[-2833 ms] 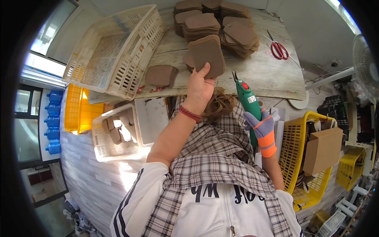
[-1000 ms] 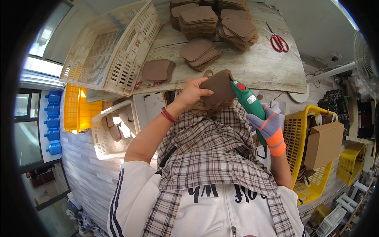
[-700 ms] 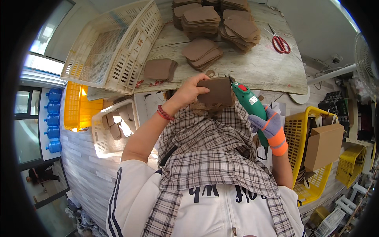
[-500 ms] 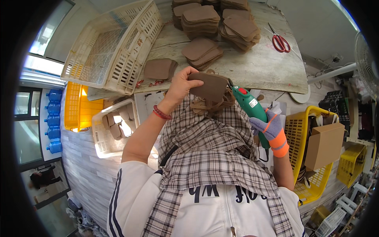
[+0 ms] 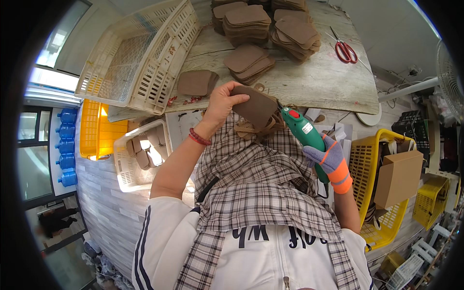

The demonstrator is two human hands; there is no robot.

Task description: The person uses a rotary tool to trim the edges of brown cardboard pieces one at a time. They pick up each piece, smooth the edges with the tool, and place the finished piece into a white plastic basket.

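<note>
A green power tool (image 5: 305,137) is gripped by the gloved right hand (image 5: 328,162) over the lap. Its tip is held against a brown leather piece (image 5: 254,107), pinched by the left hand (image 5: 223,102) just off the table's (image 5: 314,82) near edge. Leather stacks (image 5: 247,21) and red scissors (image 5: 345,50) are seen toward the far edge.

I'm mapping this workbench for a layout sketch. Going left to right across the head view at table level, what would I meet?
White plastic crate → single brown leather piece → small stack of brown pieces → red scissors.
</note>
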